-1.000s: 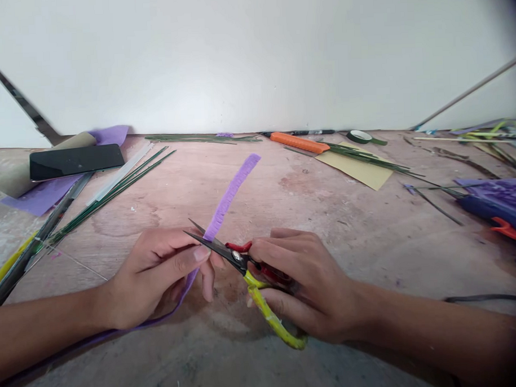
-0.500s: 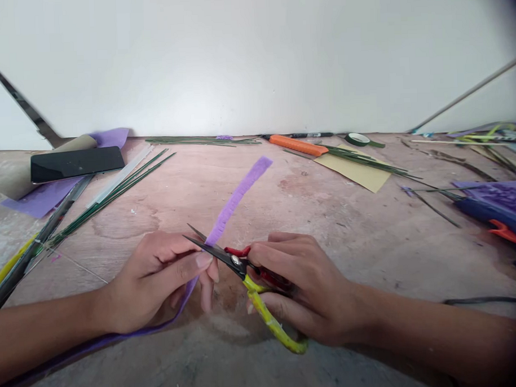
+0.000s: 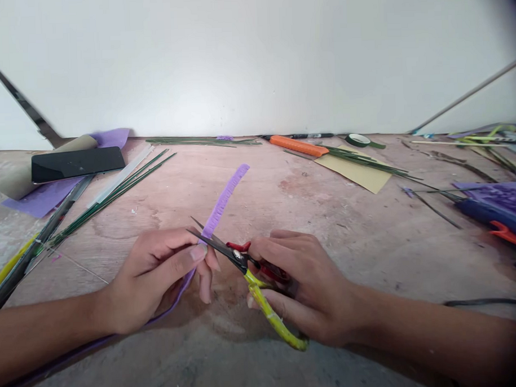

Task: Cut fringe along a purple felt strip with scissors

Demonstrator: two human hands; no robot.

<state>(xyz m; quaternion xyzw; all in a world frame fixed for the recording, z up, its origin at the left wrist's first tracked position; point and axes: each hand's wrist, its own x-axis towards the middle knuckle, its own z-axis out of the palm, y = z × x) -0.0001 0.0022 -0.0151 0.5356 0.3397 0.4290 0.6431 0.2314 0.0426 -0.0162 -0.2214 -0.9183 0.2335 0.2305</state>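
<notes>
A long, narrow strip of purple paper (image 3: 223, 205) is pinched between the thumb and fingers of my left hand (image 3: 165, 273). Its fringed upper end stands up and leans right, while the rest trails from under the palm toward the lower left. My right hand (image 3: 303, 285) grips scissors (image 3: 238, 256) with dark blades and red and yellow wrapped handles. Slightly parted, the blades cross the strip just above my left thumb tip. Part of the red handle is hidden by my right fingers.
At left a black phone (image 3: 78, 164) lies on purple paper near green wire stems (image 3: 114, 193). An orange cutter (image 3: 297, 146), a tape roll (image 3: 359, 139) and a yellow sheet (image 3: 367, 175) are at the back right. A dark blue tool (image 3: 482, 211) lies far right.
The purple strip's free end has shifted left and down and now looks more curved, with fringe cuts showing. Both hands stay nearly in place, and the scissor blades are still parted around the strip.
</notes>
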